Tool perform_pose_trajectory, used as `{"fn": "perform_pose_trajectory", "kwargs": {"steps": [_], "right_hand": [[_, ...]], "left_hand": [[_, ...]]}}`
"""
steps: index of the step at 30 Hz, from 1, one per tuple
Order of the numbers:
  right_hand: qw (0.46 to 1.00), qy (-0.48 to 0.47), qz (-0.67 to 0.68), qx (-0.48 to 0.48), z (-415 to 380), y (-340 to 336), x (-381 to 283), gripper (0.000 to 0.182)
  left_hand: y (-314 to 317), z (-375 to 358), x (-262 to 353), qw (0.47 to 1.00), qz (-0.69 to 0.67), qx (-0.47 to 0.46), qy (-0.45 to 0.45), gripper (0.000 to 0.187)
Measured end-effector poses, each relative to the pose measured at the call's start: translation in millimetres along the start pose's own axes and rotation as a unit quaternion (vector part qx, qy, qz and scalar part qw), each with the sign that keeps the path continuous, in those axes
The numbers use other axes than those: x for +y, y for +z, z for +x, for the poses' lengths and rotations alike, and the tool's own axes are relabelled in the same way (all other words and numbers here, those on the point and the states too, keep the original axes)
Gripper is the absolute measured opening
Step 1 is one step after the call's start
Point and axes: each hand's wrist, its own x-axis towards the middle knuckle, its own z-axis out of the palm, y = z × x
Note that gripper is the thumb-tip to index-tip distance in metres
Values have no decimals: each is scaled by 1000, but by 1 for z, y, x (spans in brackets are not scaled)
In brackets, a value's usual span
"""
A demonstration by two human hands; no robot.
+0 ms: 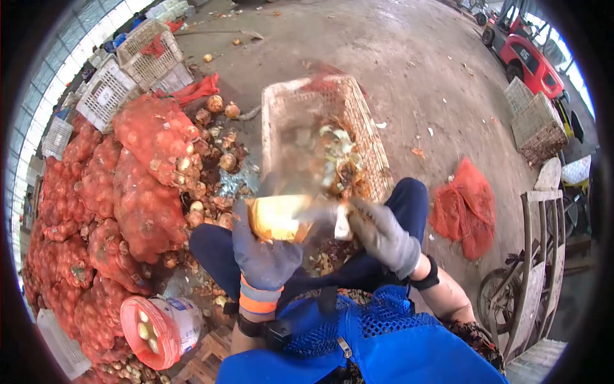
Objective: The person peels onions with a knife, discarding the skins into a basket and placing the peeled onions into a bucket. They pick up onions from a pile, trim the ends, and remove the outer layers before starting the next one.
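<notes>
My left hand [267, 257], in a grey glove with an orange cuff, is closed around a yellow onion [276, 217] that is smeared by motion. In my right hand [389, 238], also gloved, is a knife [343, 223] with a white handle. Its blurred blade points left and reaches the onion's right side. Both hands are over my lap, just in front of a plastic crate [378, 150] holding onion skins [340, 153]. At lower left, a white bucket [182, 323] lined with red mesh holds several peeled onions [146, 329].
Red mesh sacks of onions [144, 205] pile up on my left, with loose onions [228, 161] beside them. An empty red mesh bag [465, 208] lies on the floor to the right. Beyond it are a wooden-framed cart [534, 269], stacked crates [538, 125] and a red forklift [531, 64].
</notes>
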Motion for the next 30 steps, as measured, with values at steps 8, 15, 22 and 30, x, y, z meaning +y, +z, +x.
{"fn": "perform_pose_trajectory", "kwargs": {"steps": [8,15,22,30], "right_hand": [[968,-23,-250,-13,28,-13,3,48],[962,-42,-267,-30,22,-14,10,42],[980,64,-181,-45,18,-12,11,47],[978,0,-198,-68,17,-14,9,47]], "left_hand": [[-7,0,-21,971,236,-23,14,61],[-10,-2,-19,965,262,1,-23,41],[1,-4,-19,975,211,28,-65,51],[7,0,-8,978,-23,-32,-204,38]]}}
